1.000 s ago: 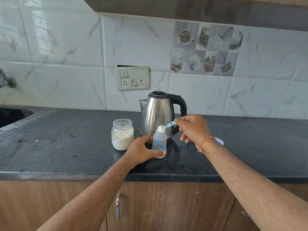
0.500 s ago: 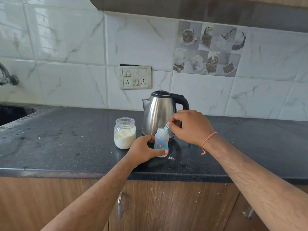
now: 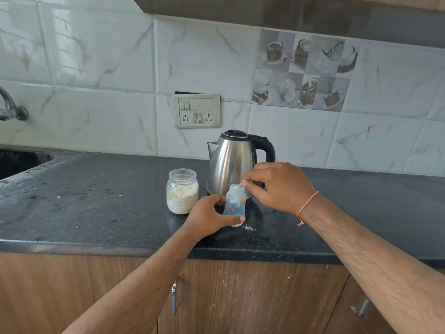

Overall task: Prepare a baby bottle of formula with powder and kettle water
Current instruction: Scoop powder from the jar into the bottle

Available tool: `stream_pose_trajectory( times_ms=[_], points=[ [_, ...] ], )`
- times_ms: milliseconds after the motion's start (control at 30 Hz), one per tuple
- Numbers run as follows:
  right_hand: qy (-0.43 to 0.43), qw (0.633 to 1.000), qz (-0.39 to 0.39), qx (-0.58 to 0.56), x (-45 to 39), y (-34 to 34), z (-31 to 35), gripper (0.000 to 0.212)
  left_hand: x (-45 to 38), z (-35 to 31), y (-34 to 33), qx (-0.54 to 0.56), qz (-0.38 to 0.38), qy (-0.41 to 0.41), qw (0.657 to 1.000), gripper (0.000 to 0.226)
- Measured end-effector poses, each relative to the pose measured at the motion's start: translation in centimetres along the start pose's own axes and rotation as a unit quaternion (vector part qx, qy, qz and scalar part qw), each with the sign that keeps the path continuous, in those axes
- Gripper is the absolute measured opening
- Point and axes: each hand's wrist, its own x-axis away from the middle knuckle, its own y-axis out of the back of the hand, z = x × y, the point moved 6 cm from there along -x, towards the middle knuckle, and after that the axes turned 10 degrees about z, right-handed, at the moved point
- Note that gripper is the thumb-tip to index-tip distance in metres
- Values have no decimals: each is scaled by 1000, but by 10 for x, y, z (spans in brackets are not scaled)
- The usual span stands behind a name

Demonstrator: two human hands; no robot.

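From the head camera, the small clear baby bottle with teal and red prints stands upright on the black speckled stone counter. The left hand grips its base. The right hand pinches a pale green scoop tipped into the bottle's mouth. Just behind stands the steel kettle with a black handle, partly hidden by the right hand. The open glass jar of white powder stands just beside the left hand. A little spilled powder lies by the bottle.
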Motion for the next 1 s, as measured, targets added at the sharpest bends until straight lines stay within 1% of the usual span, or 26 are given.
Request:
stream_pose_trajectory(
  times_ms=[100,200,300,467,533,600,633,700,733,800,867,900,967,1000],
  points=[
    [6,1000,-30,5,3,1,-1,22,0,-1,0,-4,0,1,1000,62],
    [9,1000,-24,-10,3,0,-2,23,0,0,0,-5,-6,3,1000,61],
    [19,999,-43,-5,4,0,-1,21,0,1,0,-6,-8,5,1000,60],
    [8,999,-42,-3,4,-3,-4,23,1,0,0,-7,-10,4,1000,59],
    [-34,999,-14,-30,0,-5,-10,20,1,0,1,-6,-10,4,1000,59],
    [-113,990,-16,-86,-1,-4,-20,17,1,1,0,-6,-9,6,1000,60],
    [-158,979,-28,-123,0,-3,-26,17,1,1,0,-6,-10,7,1000,59],
    [-245,945,-35,-213,2,-5,-38,20,2,0,1,-5,-10,7,1000,56],
    [-286,921,-27,-265,4,-9,-44,22,3,-2,1,-7,-9,7,1000,54],
    [-353,857,-9,-376,9,-22,-50,22,5,-4,1,-12,-6,9,1000,55],
    [-395,795,-5,-461,15,-31,-52,18,8,-6,2,-13,-9,9,1000,66],
    [-407,771,-4,-489,17,-35,-52,17,9,-7,2,-7,-16,3,1000,72],
    [-421,738,0,-527,19,-40,-52,16,14,-10,6,11,-52,-18,998,77],
    [-425,726,2,-540,20,-41,-51,16,19,-14,10,23,-82,-33,996,76]
  ],
)
